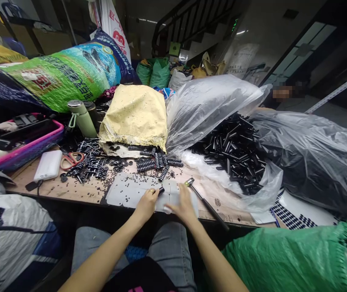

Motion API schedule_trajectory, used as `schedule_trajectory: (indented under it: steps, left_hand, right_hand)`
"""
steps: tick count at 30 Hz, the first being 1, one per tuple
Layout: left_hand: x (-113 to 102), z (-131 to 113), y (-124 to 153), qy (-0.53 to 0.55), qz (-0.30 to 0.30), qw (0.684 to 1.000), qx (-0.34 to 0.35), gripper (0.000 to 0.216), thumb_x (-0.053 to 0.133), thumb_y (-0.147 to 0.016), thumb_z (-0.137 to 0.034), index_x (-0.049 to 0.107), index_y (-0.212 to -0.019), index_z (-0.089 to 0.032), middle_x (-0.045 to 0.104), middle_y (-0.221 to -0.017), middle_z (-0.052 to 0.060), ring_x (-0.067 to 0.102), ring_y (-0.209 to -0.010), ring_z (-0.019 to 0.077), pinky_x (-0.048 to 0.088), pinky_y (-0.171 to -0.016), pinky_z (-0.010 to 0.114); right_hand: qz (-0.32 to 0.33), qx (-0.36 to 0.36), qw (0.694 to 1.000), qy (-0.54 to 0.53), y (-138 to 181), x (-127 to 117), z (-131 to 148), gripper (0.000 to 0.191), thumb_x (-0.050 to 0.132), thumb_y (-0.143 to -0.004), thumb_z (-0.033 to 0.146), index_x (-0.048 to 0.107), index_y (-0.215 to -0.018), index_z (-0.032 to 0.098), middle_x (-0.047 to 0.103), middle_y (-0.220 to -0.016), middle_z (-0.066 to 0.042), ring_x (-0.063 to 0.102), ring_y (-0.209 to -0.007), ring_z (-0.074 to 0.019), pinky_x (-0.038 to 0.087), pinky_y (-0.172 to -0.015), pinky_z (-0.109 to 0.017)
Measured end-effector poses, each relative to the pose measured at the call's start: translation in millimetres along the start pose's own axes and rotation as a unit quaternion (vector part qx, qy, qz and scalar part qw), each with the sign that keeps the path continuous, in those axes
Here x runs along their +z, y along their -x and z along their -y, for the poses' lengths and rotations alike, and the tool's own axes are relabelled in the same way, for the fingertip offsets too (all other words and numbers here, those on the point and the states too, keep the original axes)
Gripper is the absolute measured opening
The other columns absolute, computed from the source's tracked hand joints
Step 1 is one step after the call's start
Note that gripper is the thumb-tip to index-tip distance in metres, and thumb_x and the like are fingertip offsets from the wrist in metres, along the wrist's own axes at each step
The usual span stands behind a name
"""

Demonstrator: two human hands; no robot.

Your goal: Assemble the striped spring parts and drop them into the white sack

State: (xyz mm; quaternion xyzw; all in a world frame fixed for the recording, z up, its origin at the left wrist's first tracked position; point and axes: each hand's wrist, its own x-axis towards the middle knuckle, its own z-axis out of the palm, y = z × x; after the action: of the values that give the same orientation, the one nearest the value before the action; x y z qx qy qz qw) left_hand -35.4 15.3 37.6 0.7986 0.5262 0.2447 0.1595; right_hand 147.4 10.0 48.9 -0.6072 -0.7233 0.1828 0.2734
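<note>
My left hand [146, 206] is closed on a short black tube [161, 190] just above the table's front edge. Close to its right, my right hand [185, 206] has its thumb and fingers apart, over a pale sheet [115, 192] on the tabletop. I see nothing in that hand. A hammer [206, 202] lies right of it, its head close to my fingertips and its dark handle slanting to the table edge. Black-and-white ribbed rollers [159, 160] lie piled beyond my hands. Small black rings are scattered over the sheet and the wood.
Orange-handled scissors [71, 160], a white power bank [48, 165] and a green flask [82, 119] stand or lie at left. A yellow sack [135, 113] sits centrally behind the rollers. Black tubes [231, 150] spill from clear plastic at right. A green sack [289, 255] flanks my right side.
</note>
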Motion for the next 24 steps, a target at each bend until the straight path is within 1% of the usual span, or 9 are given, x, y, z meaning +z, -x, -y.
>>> schedule_trajectory:
  steps: [2,5,7,11,14,17,19,21,24]
  left_hand:
    - [-3.9,9.7,-0.7,-0.047,-0.006,0.998,0.037,0.039,0.034,-0.08,-0.006,0.052,-0.112,-0.017,0.058,-0.096,0.011,0.053,-0.087,0.0196,0.044,-0.074,0.033]
    - [-8.1,14.6,1.5,-0.109,-0.02,0.992,0.06,0.038,0.034,-0.08,-0.005,0.053,-0.111,-0.017,0.06,-0.094,0.011,0.054,-0.084,0.0201,0.041,-0.075,0.038]
    - [-8.1,11.8,4.2,-0.133,-0.031,0.989,0.063,0.041,0.032,-0.079,-0.002,0.052,-0.111,-0.015,0.061,-0.095,0.012,0.054,-0.086,0.021,0.039,-0.078,0.042]
    - [-5.8,4.9,8.6,-0.156,-0.046,0.985,0.057,0.043,0.031,-0.079,0.0,0.051,-0.113,-0.016,0.061,-0.099,0.012,0.053,-0.093,0.0234,0.033,-0.085,0.047]
    - [-5.2,3.2,10.3,-0.161,-0.051,0.985,0.047,0.045,0.032,-0.078,0.001,0.05,-0.115,-0.017,0.061,-0.101,0.012,0.052,-0.099,0.0248,0.032,-0.087,0.048]
    - [-0.5,-0.1,11.6,-0.179,-0.042,0.982,0.029,0.043,0.032,-0.08,-0.001,0.05,-0.116,-0.014,0.062,-0.101,0.012,0.053,-0.097,0.0238,0.034,-0.088,0.046]
    - [7.6,-5.3,12.6,-0.19,-0.042,0.981,0.019,0.039,0.032,-0.082,-0.006,0.049,-0.117,-0.012,0.06,-0.106,0.012,0.052,-0.102,0.0233,0.032,-0.092,0.045]
    - [18.8,-11.9,13.5,-0.196,-0.046,0.979,0.017,0.04,0.034,-0.084,-0.018,0.044,-0.121,-0.008,0.052,-0.119,0.016,0.042,-0.116,0.0244,0.026,-0.099,0.044]
    - [34.3,-17.6,14.1,-0.206,-0.031,0.978,0.014,0.057,0.035,-0.083,-0.037,0.032,-0.128,-0.003,0.034,-0.134,0.019,0.023,-0.127,0.0267,0.021,-0.103,0.044]
  right_hand:
    - [-0.038,0.106,0.987,0.111,5.1,-30.9,-27.5,0.05,0.052,-0.073,0.036,0.039,-0.112,0.009,0.036,-0.119,-0.023,0.027,-0.116,-0.0432,0.026,-0.089,-0.064]
    - [-0.01,0.197,0.951,0.239,10.3,-63.6,-51.1,0.025,0.039,-0.081,0.032,0.051,-0.086,0.01,0.051,-0.095,-0.024,0.044,-0.1,-0.0392,0.035,-0.079,-0.054]
    - [0.02,0.191,0.952,0.237,11.2,-70.2,-45.6,0.024,0.034,-0.084,0.032,0.05,-0.081,0.014,0.056,-0.083,-0.018,0.053,-0.085,-0.0321,0.04,-0.072,-0.045]
    - [0.043,0.148,0.981,0.121,17.0,-57.9,0.3,0.031,0.021,-0.089,0.04,0.045,-0.084,0.021,0.056,-0.065,-0.004,0.056,-0.061,-0.0199,0.04,-0.058,-0.029]
    - [0.036,0.102,0.993,0.04,29.6,-41.1,26.5,0.035,0.016,-0.089,0.041,0.044,-0.088,0.022,0.055,-0.063,-0.002,0.055,-0.056,-0.0185,0.037,-0.054,-0.027]
    - [0.093,0.101,0.989,0.054,39.2,-32.3,33.1,0.036,0.015,-0.089,0.042,0.044,-0.078,0.022,0.05,-0.055,0.0,0.052,-0.05,-0.0189,0.033,-0.048,-0.027]
    - [0.107,0.108,0.988,0.035,39.8,-35.4,37.6,0.036,0.016,-0.088,0.043,0.041,-0.072,0.022,0.047,-0.051,0.001,0.05,-0.048,-0.0177,0.032,-0.046,-0.026]
    - [0.084,0.104,0.991,-0.022,37.3,-41.7,48.8,0.035,0.017,-0.089,0.043,0.04,-0.073,0.022,0.044,-0.05,0.003,0.048,-0.046,-0.0151,0.033,-0.046,-0.024]
    - [0.062,0.067,0.992,-0.086,33.9,-40.0,73.4,0.037,0.015,-0.089,0.042,0.044,-0.08,0.02,0.046,-0.052,0.003,0.048,-0.045,-0.0126,0.035,-0.048,-0.023]
